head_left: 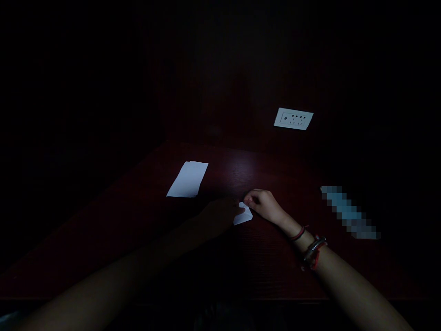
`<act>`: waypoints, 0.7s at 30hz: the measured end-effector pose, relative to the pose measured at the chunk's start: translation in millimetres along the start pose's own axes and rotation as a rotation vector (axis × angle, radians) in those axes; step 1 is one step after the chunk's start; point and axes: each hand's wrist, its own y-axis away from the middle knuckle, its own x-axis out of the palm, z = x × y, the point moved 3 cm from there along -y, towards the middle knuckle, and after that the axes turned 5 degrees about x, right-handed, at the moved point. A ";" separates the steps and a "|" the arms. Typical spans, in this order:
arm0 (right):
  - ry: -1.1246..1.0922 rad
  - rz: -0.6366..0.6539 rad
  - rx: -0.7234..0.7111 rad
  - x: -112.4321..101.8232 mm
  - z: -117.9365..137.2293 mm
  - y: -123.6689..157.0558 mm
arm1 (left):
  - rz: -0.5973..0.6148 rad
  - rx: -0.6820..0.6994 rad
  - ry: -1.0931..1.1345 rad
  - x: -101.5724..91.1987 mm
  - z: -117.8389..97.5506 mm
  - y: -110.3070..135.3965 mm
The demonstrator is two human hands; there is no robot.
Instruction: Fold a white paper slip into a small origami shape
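The scene is very dark. A small white folded piece of paper (243, 215) lies on the dark red wooden table (262, 257) between my two hands. My right hand (263, 204) has its fingers curled and pinches the paper's top edge; bracelets circle that wrist. My left hand (220, 215) lies in shadow on the paper's left side, touching or covering it; its fingers are hard to make out.
A larger white sheet of paper (188, 179) lies on the table behind my left hand. A white wall socket (293, 118) sits on the dark back panel. A pixelated light blue object (349, 212) lies at the right.
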 end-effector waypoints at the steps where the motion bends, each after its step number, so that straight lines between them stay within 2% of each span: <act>1: -0.003 -0.007 0.008 0.3 0.0 0.2 | -0.015 -0.012 0.013 1.0 0.5 -0.1; 6: -0.001 -0.038 -0.016 -1.6 3.3 3.7 | -0.068 -0.011 0.062 -2.0 -1.3 2.7; 14: 0.083 0.207 -0.259 -20.0 13.3 22.1 | -0.034 -0.002 0.051 -10.2 -5.7 5.8; 21: 0.266 0.253 -0.270 -24.6 26.3 25.7 | -0.062 0.013 0.077 -9.2 -5.1 9.3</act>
